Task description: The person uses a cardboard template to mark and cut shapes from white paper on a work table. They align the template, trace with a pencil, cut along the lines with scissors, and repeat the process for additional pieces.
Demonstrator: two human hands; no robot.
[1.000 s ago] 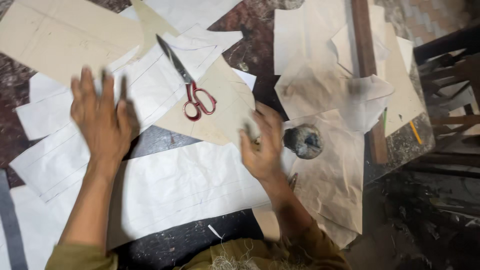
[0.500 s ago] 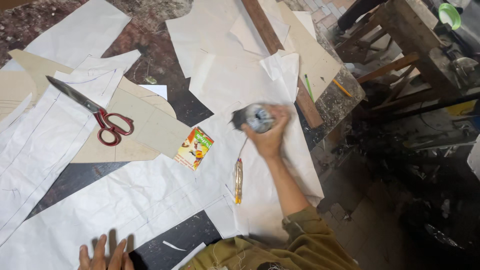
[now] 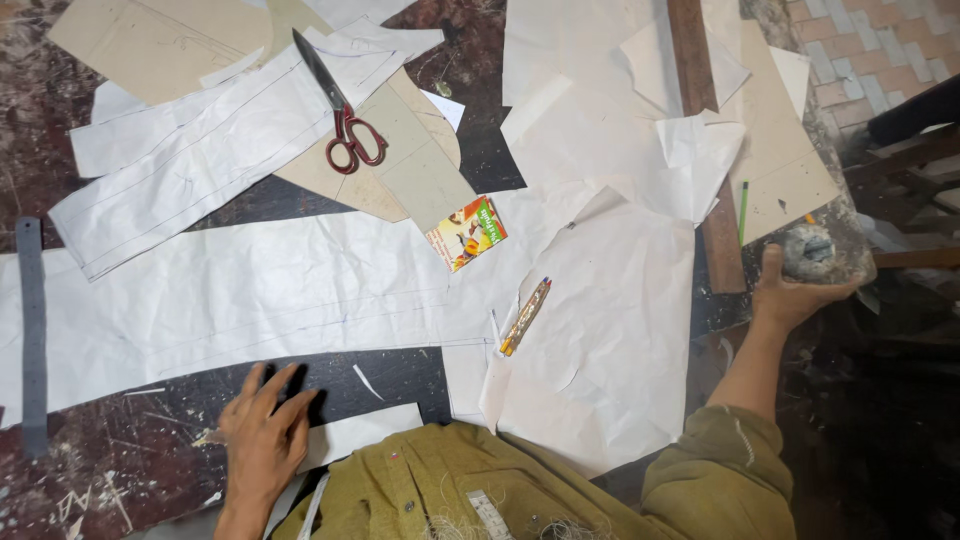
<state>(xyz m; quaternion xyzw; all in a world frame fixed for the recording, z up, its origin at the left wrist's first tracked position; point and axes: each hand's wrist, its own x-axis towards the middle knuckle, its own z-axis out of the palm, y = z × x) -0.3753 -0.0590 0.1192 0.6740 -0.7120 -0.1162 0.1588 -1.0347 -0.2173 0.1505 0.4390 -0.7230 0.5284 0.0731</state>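
A big dark table with scratches and pale paint marks fills most of the view. Sheets of white paper cover a lot of it. The red-handled scissors lie near the top, and every place here is told from them.

Under the scissors sit a long white paper strip with pencil lines and a tan cardboard pattern piece. Below the scissors a very long, wrinkled white paper sheet runs across the table. Just below and to the right of the scissors lies a small colourful card box. Further down from that lies a thin striped pencil on another white sheet. Far to the left of the scissors a grey flat ruler lies along the table edge. Far to the right a brown wooden ruler stands tall across more paper, with a green pencil beside it.

The left hand rests flat on the bare table well below the scissors, fingers spread, holding nothing. The right hand is far to the right of the scissors, at the table's edge, closed around a round grey tape roll.

Past that edge the floor is dark, with reddish brick tiles higher up and wooden furniture nearby.
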